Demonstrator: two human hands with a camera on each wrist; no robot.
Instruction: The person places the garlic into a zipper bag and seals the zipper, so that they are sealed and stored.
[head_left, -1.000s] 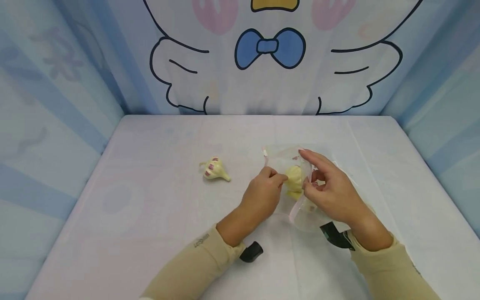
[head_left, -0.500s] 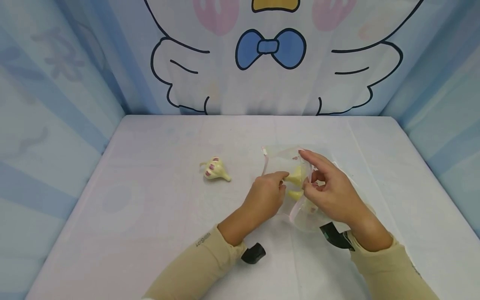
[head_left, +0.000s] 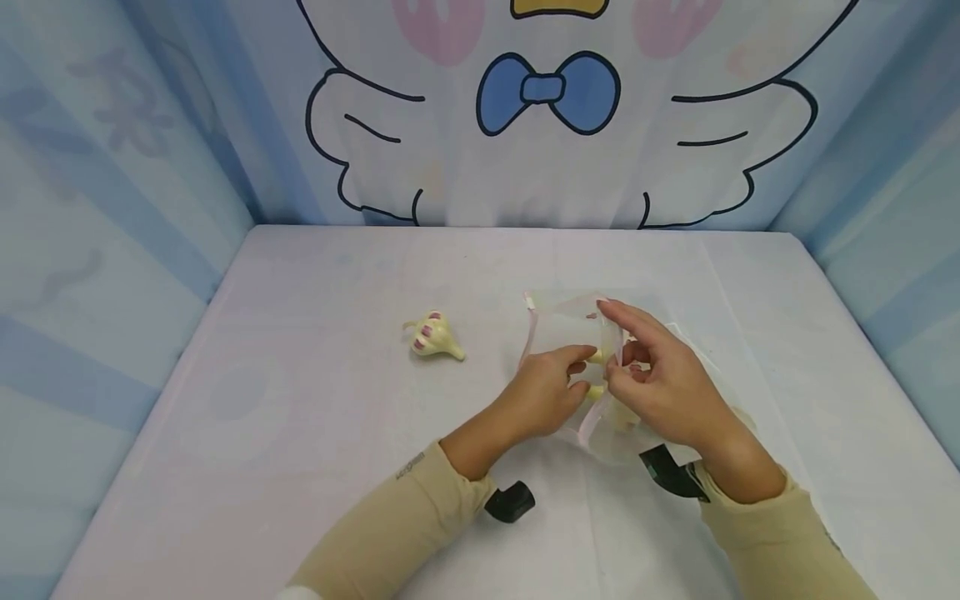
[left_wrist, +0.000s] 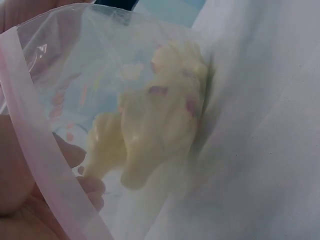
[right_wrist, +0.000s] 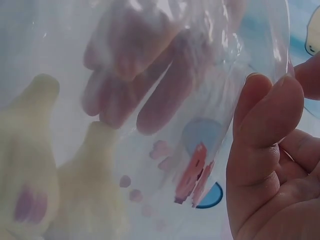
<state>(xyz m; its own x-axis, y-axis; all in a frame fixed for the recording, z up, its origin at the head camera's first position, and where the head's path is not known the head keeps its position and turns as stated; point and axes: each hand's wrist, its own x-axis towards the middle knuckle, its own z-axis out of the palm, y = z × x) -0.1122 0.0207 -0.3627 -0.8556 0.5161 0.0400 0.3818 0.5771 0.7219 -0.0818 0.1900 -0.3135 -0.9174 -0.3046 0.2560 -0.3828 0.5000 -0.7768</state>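
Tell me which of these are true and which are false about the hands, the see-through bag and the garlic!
1. One garlic lies alone on the table, left of the hands. True.
2. The bag is solid black. False: it is clear plastic with a pink strip along its mouth.
3. The right hand pinches the bag's edge. True.
4. There is garlic inside the bag. True: the left wrist view shows pale bulbs through the plastic.
5. The left hand rests on the lone garlic. False: it is at the bag's mouth, apart from that garlic.
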